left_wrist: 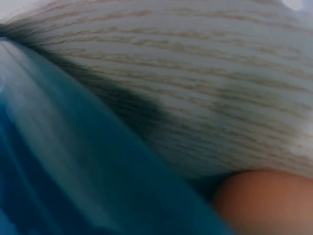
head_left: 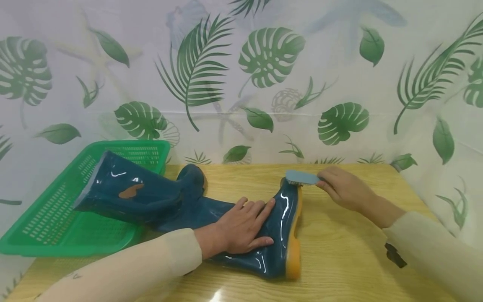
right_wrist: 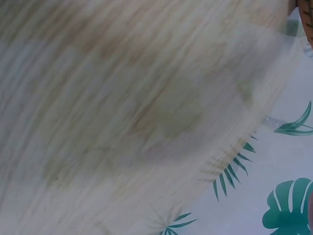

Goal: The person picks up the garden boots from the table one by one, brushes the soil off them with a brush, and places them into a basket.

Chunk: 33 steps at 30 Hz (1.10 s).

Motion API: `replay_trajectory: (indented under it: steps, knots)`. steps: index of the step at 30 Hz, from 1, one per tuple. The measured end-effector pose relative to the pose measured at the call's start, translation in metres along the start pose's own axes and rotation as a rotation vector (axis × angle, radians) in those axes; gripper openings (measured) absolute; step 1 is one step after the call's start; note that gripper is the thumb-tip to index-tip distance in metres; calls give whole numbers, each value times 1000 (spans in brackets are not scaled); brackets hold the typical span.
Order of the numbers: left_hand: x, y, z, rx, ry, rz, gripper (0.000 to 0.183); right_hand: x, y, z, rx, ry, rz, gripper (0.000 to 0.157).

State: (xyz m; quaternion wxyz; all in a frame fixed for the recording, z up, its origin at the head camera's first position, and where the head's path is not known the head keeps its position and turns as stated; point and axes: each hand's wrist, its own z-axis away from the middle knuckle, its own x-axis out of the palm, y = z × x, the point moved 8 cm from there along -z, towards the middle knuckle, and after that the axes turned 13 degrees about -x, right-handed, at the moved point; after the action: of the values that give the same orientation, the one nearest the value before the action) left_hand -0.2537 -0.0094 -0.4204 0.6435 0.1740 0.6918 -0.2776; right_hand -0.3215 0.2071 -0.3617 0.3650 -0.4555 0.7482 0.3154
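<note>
A glossy dark blue rain boot with a yellow sole lies on its side, the sole facing right and the toe pointing to the back. My left hand rests on it near the ankle with the fingers spread out. In the left wrist view, a fingertip shows beside the blue boot. My right hand grips a light blue scrubbing brush by its end, the bristles down at the boot's toe. The right wrist view does not show the brush.
A second dark blue boot lies behind, its shaft over the green plastic basket at the left and a tan patch on its side. Everything stands on a wood-grain table against a leaf-patterned wall covering.
</note>
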Motion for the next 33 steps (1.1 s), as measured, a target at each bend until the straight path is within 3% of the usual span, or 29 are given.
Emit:
replay_trajectory:
  steps: [4, 6, 11, 13, 18, 21, 25, 30, 33]
  knots:
    - [1, 1, 0, 3, 5, 2, 88, -5, -2, 0, -4, 47, -15, 36]
    - [2, 0, 0, -1, 3, 4, 88, -4, -4, -2, -16, 33, -3, 38]
    - [3, -1, 0, -5, 10, 7, 87, 4, -3, -5, 44, -79, 16, 17]
    - [3, 0, 0, -4, 13, 5, 87, 4, -1, -6, 79, -77, 4, 11]
    - [2, 0, 0, -4, 11, -1, 87, -6, -4, -9, 26, 72, 0, 38]
    - [2, 0, 0, -8, 6, -7, 88, -6, -9, -12, -55, 80, 53, 50]
    - [2, 0, 0, -11, 5, -9, 87, -1, -11, -13, -73, 30, 90, 50]
    - [2, 0, 0, -4, 14, -3, 87, -6, -8, -12, -24, 94, 49, 54]
    - [3, 0, -1, -4, 20, -3, 87, -8, -11, -13, -58, 120, 62, 55]
